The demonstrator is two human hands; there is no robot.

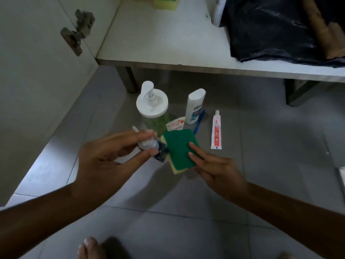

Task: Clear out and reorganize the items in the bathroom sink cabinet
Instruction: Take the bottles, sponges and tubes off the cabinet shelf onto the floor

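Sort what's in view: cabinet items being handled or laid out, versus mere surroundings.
Job items: small bottle in left hand; green sponge in right hand; pump dispenser; white bottle; toothpaste tube; blue toothbrush.

Surroundings: black plastic bag; door hinge.

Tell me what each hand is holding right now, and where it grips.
Left hand pinches a small pump bottle near its white top; right hand holds the green sponge by its right edge.

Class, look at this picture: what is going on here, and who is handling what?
A person is sorting bathroom items above a tiled floor. The left hand grips a small white-topped bottle; the right hand holds a green sponge. A pump dispenser, a white bottle and a toothpaste tube sit on the floor in front of the cabinet shelf.
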